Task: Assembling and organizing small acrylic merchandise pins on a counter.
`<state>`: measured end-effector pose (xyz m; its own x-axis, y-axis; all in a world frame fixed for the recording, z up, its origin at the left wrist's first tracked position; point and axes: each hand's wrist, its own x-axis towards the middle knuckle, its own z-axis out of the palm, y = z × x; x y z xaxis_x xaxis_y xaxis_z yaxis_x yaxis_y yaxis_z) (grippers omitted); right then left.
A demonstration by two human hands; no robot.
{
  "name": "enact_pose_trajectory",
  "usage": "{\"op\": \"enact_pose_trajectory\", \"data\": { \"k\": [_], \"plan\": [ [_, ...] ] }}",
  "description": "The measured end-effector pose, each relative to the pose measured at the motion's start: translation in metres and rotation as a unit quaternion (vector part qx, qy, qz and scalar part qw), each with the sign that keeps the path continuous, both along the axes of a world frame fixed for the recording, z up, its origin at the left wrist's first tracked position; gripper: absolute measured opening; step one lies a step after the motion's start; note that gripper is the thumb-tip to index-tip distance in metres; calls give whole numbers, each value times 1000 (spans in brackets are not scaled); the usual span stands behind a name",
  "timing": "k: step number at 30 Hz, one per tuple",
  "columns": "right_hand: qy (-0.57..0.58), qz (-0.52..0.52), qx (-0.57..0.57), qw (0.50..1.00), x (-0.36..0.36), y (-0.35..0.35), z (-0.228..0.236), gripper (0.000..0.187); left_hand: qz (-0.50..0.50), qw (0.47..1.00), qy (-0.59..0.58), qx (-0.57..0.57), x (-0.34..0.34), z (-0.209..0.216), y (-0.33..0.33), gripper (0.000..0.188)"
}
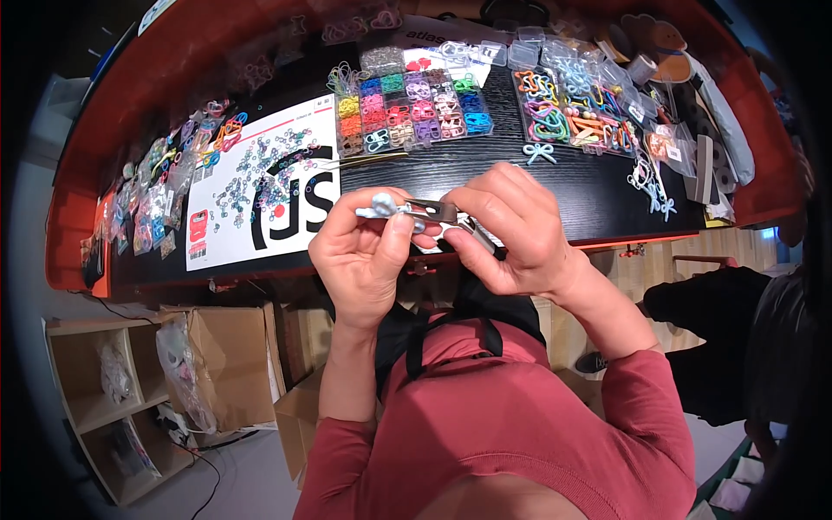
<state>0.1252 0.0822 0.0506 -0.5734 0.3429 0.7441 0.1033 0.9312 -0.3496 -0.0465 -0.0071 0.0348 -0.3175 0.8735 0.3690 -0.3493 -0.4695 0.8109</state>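
In front of my body, over the near edge of the black table (442, 173), both hands are raised close together. My left hand (360, 269) is closed, pinching a small light blue piece (380, 206) between thumb and fingers. Closed around a metal tool that looks like pliers (444, 213) is my right hand (516, 225). The tool's narrow end points left and meets the blue piece at my left fingertips; exactly what it grips is too small to tell. A light blue bow (539, 153) lies on the table beyond my right hand.
A compartment box (490, 123) of coloured clips stands at the back middle, another box (529, 130) of bright pieces to its right. Small rings (269, 169) are scattered over a white printed sheet (230, 247). Bagged pieces (156, 204) line the left; more blue bows (660, 204) lie right.
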Motion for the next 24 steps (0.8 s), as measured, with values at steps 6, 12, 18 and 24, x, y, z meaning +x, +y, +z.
{"op": "enact_pose_trajectory", "data": {
  "k": [6, 12, 18, 24],
  "plan": [
    [14, -4, 6, 1000, -1, 1, -2, 24, 4, 1000, 7, -9, 1, 0, -1, 16],
    [20, -87, -107, 990, -5, 17, -29, 23, 35, 990, 22, -135, -8, -4, 15, 24],
    [-120, -139, -60, 981, -17, 20, -57, 28, -17, 974, -110, -195, -20, -7, 17, 32],
    [-81, -163, 10, 983, -25, 23, -43, 30, 10, 966, -114, -231, -13, -17, 26, 29]
  ]
}}
